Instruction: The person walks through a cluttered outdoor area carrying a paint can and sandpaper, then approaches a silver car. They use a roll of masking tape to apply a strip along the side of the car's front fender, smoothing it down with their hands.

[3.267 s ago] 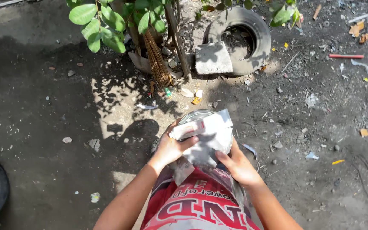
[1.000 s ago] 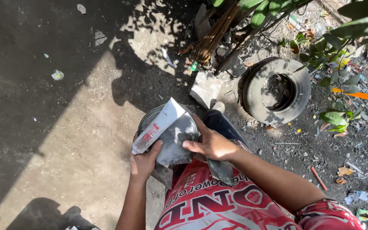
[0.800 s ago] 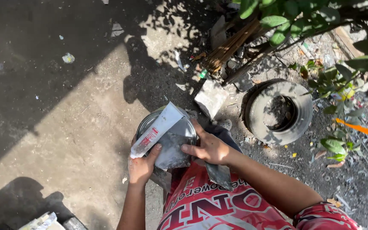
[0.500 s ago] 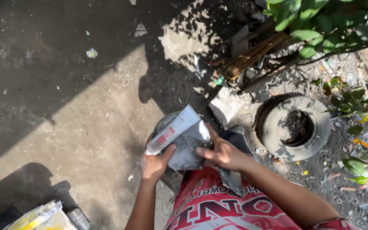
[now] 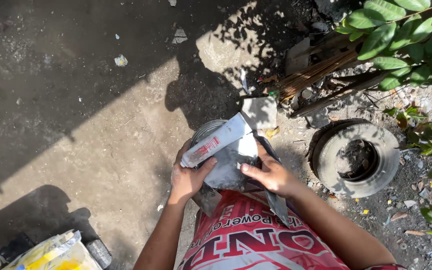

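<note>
My left hand (image 5: 188,177) and my right hand (image 5: 271,175) both grip a crumpled grey and white sack (image 5: 226,157) with some red print. The sack lies over the mouth of a round metal bucket (image 5: 205,131), of which only a bit of rim shows. The left hand holds the sack's left edge, thumb on top. Over the right side the right hand presses, fingers spread on the grey surface. Below the hands is red cloth with white print (image 5: 256,242), which hides the lower bucket.
An old tyre half filled with dirt (image 5: 357,159) lies right of me. A leafy plant (image 5: 406,40), a bundle of sticks (image 5: 316,75) and a flat stone (image 5: 260,111) are behind the bucket. A yellow sack (image 5: 51,252) is at lower left. Litter dots the concrete ground.
The view has swung, so tyre and plant now lie right of me. My hands have stayed on the sack. A yellow sack has come into view at lower left.
</note>
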